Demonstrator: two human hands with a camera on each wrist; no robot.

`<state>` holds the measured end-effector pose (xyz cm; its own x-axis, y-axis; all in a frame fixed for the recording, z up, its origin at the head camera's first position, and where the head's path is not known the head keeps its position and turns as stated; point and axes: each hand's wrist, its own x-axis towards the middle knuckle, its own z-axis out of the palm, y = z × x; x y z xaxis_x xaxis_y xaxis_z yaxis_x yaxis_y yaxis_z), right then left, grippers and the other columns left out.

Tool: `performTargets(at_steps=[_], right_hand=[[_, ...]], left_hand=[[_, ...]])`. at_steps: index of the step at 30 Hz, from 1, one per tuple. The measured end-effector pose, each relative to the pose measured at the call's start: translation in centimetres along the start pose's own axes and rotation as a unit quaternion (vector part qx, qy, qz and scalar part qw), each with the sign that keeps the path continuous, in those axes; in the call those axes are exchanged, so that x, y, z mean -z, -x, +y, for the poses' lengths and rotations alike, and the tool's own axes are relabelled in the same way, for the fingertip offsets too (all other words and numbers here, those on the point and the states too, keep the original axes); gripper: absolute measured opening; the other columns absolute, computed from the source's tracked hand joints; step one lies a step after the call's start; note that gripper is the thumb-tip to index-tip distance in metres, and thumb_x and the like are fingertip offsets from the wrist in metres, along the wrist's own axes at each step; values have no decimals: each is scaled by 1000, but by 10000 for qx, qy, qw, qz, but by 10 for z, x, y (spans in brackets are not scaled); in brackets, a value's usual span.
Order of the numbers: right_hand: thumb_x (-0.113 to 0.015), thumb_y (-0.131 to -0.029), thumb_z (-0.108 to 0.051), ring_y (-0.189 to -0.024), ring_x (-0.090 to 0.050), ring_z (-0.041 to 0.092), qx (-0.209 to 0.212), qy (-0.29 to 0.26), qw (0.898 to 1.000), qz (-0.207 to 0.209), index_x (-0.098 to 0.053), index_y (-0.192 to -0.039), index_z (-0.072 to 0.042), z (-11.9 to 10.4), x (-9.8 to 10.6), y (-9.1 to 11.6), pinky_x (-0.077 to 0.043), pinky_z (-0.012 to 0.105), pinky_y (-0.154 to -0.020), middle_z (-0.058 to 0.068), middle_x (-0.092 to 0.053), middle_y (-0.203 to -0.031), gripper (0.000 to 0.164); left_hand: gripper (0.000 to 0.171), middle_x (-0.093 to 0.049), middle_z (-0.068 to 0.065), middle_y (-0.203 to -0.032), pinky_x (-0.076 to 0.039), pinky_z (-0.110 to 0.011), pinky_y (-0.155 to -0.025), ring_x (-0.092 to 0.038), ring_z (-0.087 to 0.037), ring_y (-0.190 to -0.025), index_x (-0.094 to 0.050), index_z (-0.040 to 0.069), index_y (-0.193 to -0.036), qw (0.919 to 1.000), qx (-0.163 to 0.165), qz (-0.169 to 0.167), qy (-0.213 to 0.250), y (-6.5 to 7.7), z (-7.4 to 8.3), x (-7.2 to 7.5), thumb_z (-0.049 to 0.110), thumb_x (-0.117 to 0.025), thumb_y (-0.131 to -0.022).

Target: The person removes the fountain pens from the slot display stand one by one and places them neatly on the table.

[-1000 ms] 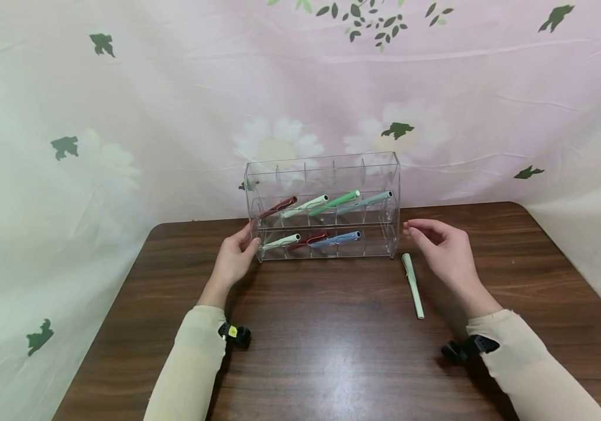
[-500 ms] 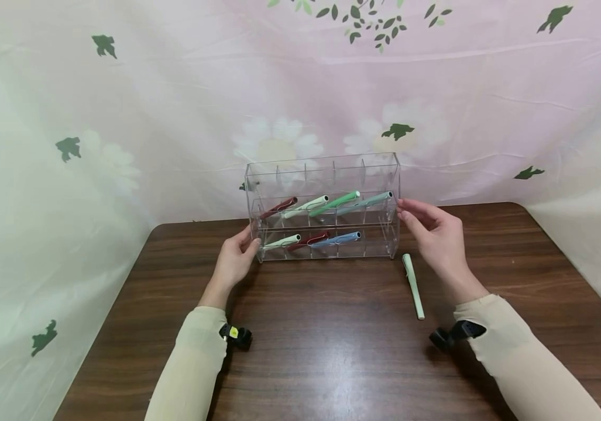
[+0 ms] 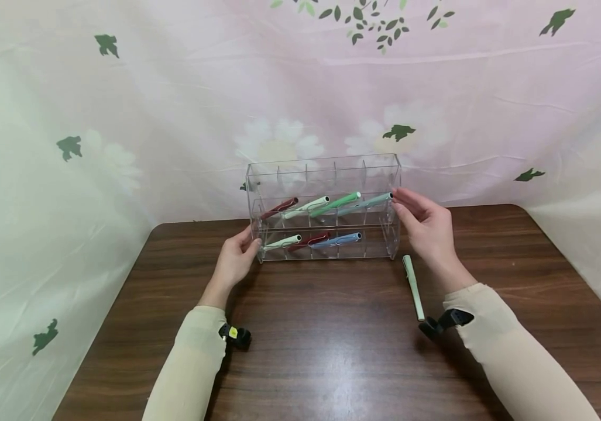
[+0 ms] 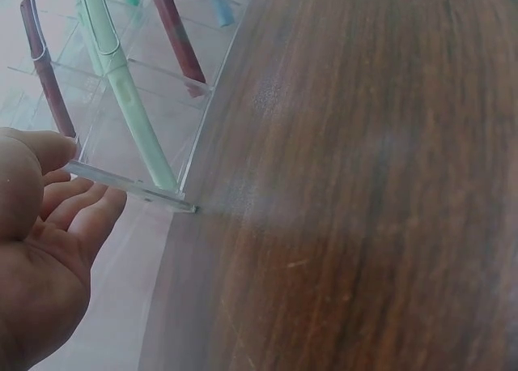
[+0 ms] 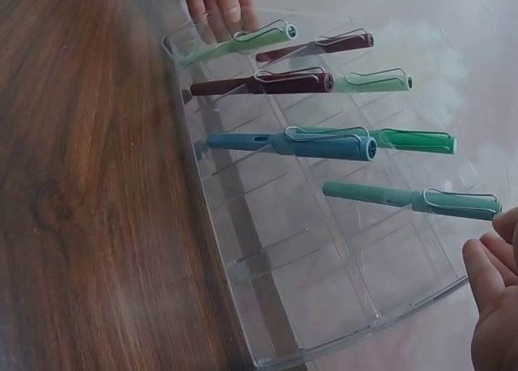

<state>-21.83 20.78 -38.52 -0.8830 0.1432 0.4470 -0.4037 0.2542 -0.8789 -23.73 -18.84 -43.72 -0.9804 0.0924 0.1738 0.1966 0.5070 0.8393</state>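
A clear acrylic pen rack point(image 3: 326, 169) stands on the table with capped pens leaning in two of its rows. My left hand point(image 3: 234, 257) grips its left side panel, thumb in front and fingers behind. At the right end of the upper row, fingertips of my right hand point(image 3: 429, 228) are at the cap end of a teal pen point(image 5: 413, 200); in the right wrist view the fingers are not visibly closed round it. A pale green pen point(image 3: 413, 287) lies on the table below the right hand.
In the rack's lower row lean a pale green pen point(image 3: 281, 242), a dark red pen point(image 3: 309, 241) and a blue pen point(image 3: 337, 240). The upper row also holds a bright green pen point(image 3: 336, 203). A patterned cloth point(image 3: 189, 117) hangs behind the brown table point(image 3: 321, 339).
My right hand has moved left and up from beside the rack to the teal pen's end. The left hand stays on the rack, and the pens have not moved.
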Motion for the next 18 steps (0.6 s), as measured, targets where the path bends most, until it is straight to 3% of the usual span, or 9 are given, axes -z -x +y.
performTargets(at_steps=[6, 13, 15, 18], right_hand=[[-68, -105, -4, -111, -67, -14, -126, 185, 9995, -216, -65, -147, 1, 4, -4, -3, -54, 6, -92, 24, -68, -143, 42], [-69, -105, -4, -100, -74, -10, -128, -60, 9997, -176, -68, -141, 5, 5, -9, -6, -58, 10, -88, 27, -72, -135, 37], [-70, -104, -4, -98, -75, -9, -137, -112, 9997, -138, -69, -139, 6, 6, -10, -7, -59, 11, -87, 21, -75, -133, 36], [-71, -104, -4, -96, -76, -7, -163, -207, 9996, -76, -69, -137, 7, 6, -10, -7, -60, 13, -86, 2, -82, -122, 35]], left_hand=[[52, -66, -23, -146, -60, -26, -91, -71, -30, -123, -50, 1, -159, 9999, 96, -45, 25, 0, 0, 0, 11, -61, -110], [51, -67, -24, -146, -60, -29, -94, -71, -32, -123, -51, 0, -158, 10000, 54, -38, 43, -1, 1, 0, 10, -61, -109], [51, -66, -24, -146, -60, -29, -95, -71, -32, -124, -51, 0, -158, 10000, 43, -37, 25, -1, 1, 0, 9, -61, -109], [51, -67, -24, -145, -61, -31, -95, -72, -32, -123, -52, 0, -158, 10000, 30, -30, 37, -1, 0, 0, 9, -61, -109]])
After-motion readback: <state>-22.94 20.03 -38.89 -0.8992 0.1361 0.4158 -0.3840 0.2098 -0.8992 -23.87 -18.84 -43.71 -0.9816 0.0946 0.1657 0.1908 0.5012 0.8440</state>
